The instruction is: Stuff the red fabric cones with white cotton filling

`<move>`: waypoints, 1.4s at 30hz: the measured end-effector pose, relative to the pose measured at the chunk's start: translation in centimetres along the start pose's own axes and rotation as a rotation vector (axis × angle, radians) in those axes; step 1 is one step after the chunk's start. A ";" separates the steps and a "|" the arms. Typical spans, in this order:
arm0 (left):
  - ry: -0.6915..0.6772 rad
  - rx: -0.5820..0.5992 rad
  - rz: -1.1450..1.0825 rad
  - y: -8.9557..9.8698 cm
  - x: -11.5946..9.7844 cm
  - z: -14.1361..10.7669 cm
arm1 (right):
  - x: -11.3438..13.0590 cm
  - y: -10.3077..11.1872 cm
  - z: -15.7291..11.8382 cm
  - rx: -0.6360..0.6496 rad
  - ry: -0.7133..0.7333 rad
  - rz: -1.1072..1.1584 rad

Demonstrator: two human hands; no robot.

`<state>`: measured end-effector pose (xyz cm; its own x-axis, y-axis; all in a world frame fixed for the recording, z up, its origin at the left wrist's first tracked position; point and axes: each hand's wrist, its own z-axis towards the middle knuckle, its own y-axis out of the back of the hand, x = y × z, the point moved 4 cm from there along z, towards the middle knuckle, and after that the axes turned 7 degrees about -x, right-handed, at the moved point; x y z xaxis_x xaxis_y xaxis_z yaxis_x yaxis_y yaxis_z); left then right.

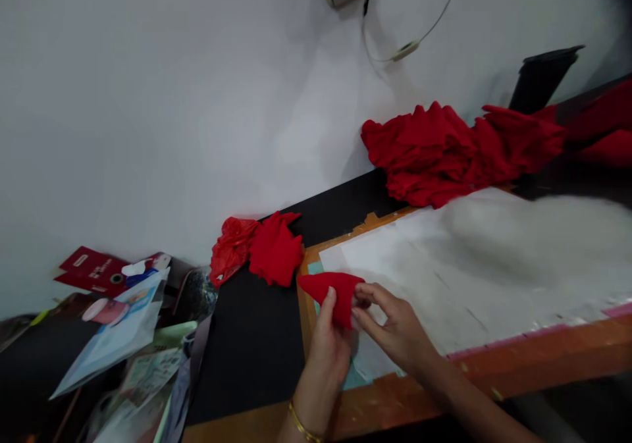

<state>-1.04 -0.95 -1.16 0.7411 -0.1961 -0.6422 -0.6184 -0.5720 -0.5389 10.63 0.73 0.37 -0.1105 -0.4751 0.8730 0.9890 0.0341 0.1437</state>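
A small cone-shaped piece of red cloth (332, 291) is held up over the left end of the white work surface (395, 285). My left hand (330, 344) grips its lower side, with the thumb lying on the front of the cloth. At the wide right edge of the piece, my right hand (388, 318) pinches the border between thumb and fingertips. The cone's point faces left. Just beyond it lies a small stack of red cloth pieces (276, 249) on the black tabletop (247, 344).
A large heap of red cloth (459, 150) lies along the wall. A crumpled red plastic bag (233, 245) sits left of the small stack. Plastic packets (116, 338) and a red box (93, 270) crowd the left. A cable (407, 50) hangs on the wall.
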 end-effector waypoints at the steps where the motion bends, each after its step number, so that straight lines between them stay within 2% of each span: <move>1: 0.007 0.001 -0.002 0.1 -0.1 0.0 | 0.0 0.0 -0.1 0.051 -0.007 0.036; 4: 0.042 0.007 -0.029 0.2 -0.2 0.2 | 0.6 -0.1 -0.1 0.154 0.030 0.068; 7: 0.019 -0.007 -0.032 0.2 -0.1 0.4 | 0.6 -0.1 0.2 0.077 0.036 0.001; 9: -0.023 -0.020 0.009 0.3 0.2 0.4 | 0.0 -0.2 0.4 0.022 -0.048 -0.003; 11: -0.082 -0.002 0.077 0.6 0.5 0.4 | -1.0 -0.3 0.5 -0.008 -0.192 0.045; 14: -0.176 0.017 0.213 1.3 1.0 0.5 | -2.0 -0.5 0.4 -0.044 -0.374 0.222; 17: -0.228 -0.005 0.344 1.9 1.5 0.6 | -2.1 -0.9 0.2 -0.067 -0.438 0.382; 19: -0.247 0.008 0.366 1.9 1.6 0.7 | -1.9 -1.2 0.1 -0.056 -0.439 0.409; 22: -0.251 0.035 0.340 1.3 1.4 0.7 | -1.6 -1.6 -0.1 -0.027 -0.366 0.360; 26: -0.272 0.067 0.380 0.8 0.3 0.9 | -2.2 -1.3 -0.6 0.067 -0.285 0.256; 28: -0.342 0.062 0.410 0.9 -0.9 1.0 | -2.7 -0.5 -0.8 0.086 -0.275 0.210; 30: -0.399 0.053 0.457 1.0 -2.2 1.2 | -2.9 0.9 -0.8 0.033 -0.258 0.133; 33: -0.402 0.155 0.622 0.5 -3.3 1.4 | -2.8 3.0 0.3 -0.036 -0.250 0.013; 35: -0.340 0.311 0.767 -0.3 -3.1 1.7 | -2.3 3.6 1.9 0.013 -0.218 -0.024; 38: -0.270 0.519 0.882 -1.8 -2.2 2.4 | -1.7 3.0 4.6 0.240 -0.129 -0.003; 40: -0.284 0.562 0.879 -2.7 -2.0 2.9 | -1.9 2.4 6.1 0.388 -0.175 0.094; 42: -0.288 0.572 0.827 -3.4 -2.1 3.3 | -2.6 2.0 7.0 0.436 -0.300 0.215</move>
<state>-1.33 3.99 0.21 -0.0140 -0.1141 -0.9934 -0.9913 0.1313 -0.0011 12.20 8.19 1.65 0.0033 -0.1494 0.9888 0.8676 0.4921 0.0714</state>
